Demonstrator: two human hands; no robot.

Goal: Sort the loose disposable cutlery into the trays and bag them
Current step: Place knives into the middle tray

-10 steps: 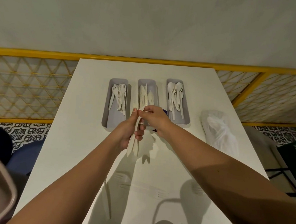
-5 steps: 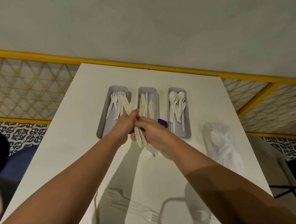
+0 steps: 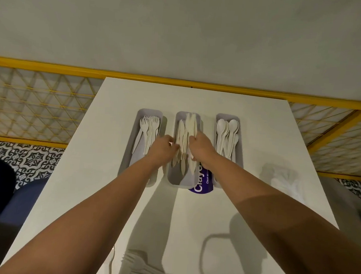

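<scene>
Dim, warm light from above casts soft grey shadows (image 3: 154,216) on the tabletop (image 3: 261,125) around 6 o'clock. The yellow railing (image 3: 52,64) bows at 9 and 3 o'clock; knives (image 3: 185,137) at centre look smeared.

Side by side on the far side, the grey left tray (image 3: 135,161) held white forks (image 3: 150,132), the middle tray (image 3: 178,179) cream knives (image 3: 184,135), the right tray (image 3: 228,117) white spoons (image 3: 226,135), while loose forks (image 3: 142,267) lay near and a clear bag (image 3: 283,182) lay crumpled to the right.

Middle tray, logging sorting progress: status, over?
Right hand grips knives over middle tray. Left hand alongside, grip unclear. Loose forks lie at near table edge.
</scene>
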